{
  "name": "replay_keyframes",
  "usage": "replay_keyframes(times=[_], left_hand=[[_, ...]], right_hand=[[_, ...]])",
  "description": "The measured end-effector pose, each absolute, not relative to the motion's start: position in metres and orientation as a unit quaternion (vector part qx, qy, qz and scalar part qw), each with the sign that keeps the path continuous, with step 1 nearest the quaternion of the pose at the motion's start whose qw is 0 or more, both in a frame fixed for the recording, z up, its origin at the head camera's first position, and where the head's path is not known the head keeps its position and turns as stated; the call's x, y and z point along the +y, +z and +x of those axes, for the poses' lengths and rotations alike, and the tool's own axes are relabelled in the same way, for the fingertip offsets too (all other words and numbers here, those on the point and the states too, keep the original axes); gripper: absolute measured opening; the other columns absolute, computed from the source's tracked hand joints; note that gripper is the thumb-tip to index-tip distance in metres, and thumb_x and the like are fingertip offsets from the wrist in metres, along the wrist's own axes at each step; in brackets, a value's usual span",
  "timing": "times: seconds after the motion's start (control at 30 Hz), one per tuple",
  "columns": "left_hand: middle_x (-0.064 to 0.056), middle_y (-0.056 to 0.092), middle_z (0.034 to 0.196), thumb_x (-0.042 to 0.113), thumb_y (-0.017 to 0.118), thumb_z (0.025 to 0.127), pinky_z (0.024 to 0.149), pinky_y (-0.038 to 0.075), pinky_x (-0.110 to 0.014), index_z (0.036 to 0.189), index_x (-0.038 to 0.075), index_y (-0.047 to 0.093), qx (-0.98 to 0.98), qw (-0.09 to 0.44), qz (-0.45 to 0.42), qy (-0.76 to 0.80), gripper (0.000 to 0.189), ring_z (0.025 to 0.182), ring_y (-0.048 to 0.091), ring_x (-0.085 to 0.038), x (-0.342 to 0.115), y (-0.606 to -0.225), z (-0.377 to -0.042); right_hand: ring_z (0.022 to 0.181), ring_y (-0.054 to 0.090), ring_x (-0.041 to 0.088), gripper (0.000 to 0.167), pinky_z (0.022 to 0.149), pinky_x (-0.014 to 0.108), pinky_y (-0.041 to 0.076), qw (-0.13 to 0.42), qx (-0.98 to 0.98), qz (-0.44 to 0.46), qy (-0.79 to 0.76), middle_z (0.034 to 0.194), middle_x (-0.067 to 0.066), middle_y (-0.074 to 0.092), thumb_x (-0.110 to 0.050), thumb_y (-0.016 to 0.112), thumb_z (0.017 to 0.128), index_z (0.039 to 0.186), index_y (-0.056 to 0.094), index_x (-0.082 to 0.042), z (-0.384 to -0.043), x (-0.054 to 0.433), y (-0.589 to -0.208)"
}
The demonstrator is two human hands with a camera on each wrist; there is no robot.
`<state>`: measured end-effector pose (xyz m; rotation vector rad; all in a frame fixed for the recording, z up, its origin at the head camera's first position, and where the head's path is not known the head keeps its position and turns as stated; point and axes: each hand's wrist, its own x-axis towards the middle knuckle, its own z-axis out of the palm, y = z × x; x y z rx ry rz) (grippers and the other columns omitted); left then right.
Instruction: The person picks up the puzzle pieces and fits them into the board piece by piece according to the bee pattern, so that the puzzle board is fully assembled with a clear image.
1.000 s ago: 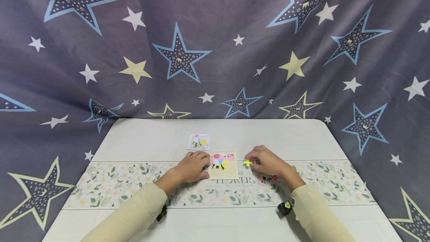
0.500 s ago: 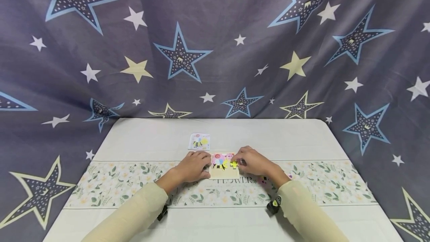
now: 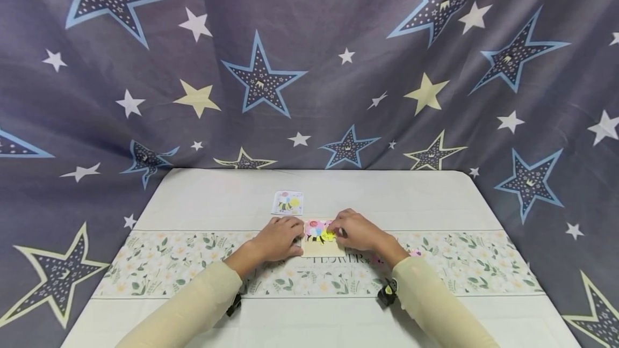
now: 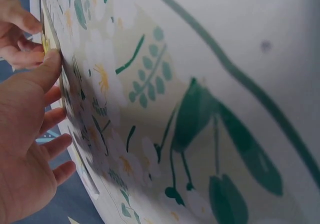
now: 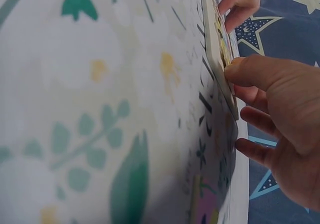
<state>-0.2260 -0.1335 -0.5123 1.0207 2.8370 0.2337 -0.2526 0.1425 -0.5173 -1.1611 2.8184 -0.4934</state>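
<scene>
A shallow wooden puzzle tray (image 3: 319, 251) lies mid-table, its far part filled with pink, blue, yellow and black bee-picture pieces. Holding its left side is my left hand (image 3: 278, 239), thumb at the near corner and fingers toward the far one. In the left wrist view that thumb (image 4: 49, 66) presses the tray's edge. My right hand (image 3: 360, 232) pinches a yellow puzzle piece (image 3: 331, 234) over the tray's right side, beside the bee. The right wrist view has the right thumb (image 5: 245, 70) right at the tray's rim; the fingers mostly hide the piece.
Behind the tray lies a small bee picture card (image 3: 288, 203). Loose pink puzzle pieces (image 3: 376, 258) lie right of the tray, partly covered by the right forearm. The white table has a floral printed band (image 3: 193, 262), and a star-patterned curtain (image 3: 309, 95) hangs behind.
My right hand has moved left with the yellow puzzle piece, from beside the tray to over its right part. The left hand stays at the tray's left side.
</scene>
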Motion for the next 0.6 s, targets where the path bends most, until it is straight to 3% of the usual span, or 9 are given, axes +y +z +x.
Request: replay_keyframes(times=[0.6], left_hand=[[-0.005,0.054,0.148,0.049,0.068,0.095,0.11,0.04,-0.056,0.111,0.02,0.062,0.937,0.065,0.334,0.076,0.033,0.141,0.047,-0.029,-0.1322,-0.5109,-0.2255]], right_hand=[[0.111,0.062,0.022,0.022,0.101,0.043,0.05,0.036,0.912,-0.372,-0.166,0.11,-0.001,0.07,-0.019,0.071,0.093,0.114,0.077,-0.018,-0.2468,0.1425,-0.5144]])
